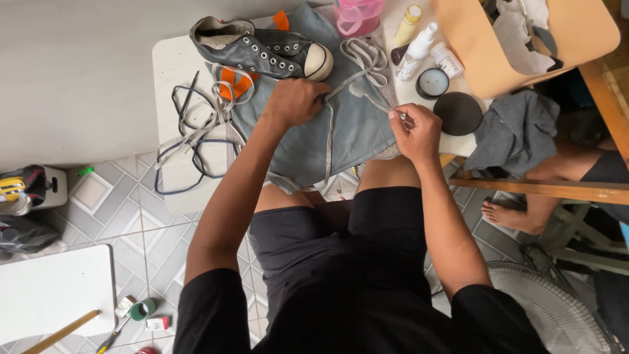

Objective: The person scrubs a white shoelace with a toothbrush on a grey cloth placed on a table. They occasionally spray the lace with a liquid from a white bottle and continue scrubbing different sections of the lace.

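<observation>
Grey floor tiles run under a small white counter draped with a blue-grey cloth, where we sit working on a shoelace. Our left hand is clenched down on the flat pale lace, pinning it to the cloth just below the toe of the black high-top sneaker. Our right hand is closed in a pinch around a slim brush-like tool, whose tip meets the lace between the two hands.

To do this well, we judge the lace should be kept taut and flat between the pinning fingers and the tool, with short strokes running away from the left hand so it does not bunch. Shifting the grip along a little at a time would treat the whole length evenly.

Beyond the right fingers stand a round open tin, its dark lid, small white bottles and a pink container. More laces, dark and pale, lie tangled to the outside of the left hand.

We cannot make out the tool's head, blurred against the lace. The left palm hides how the lace is caught beneath it. The pink container is cut off at the top edge, and a tan tray hides part of the counter.
</observation>
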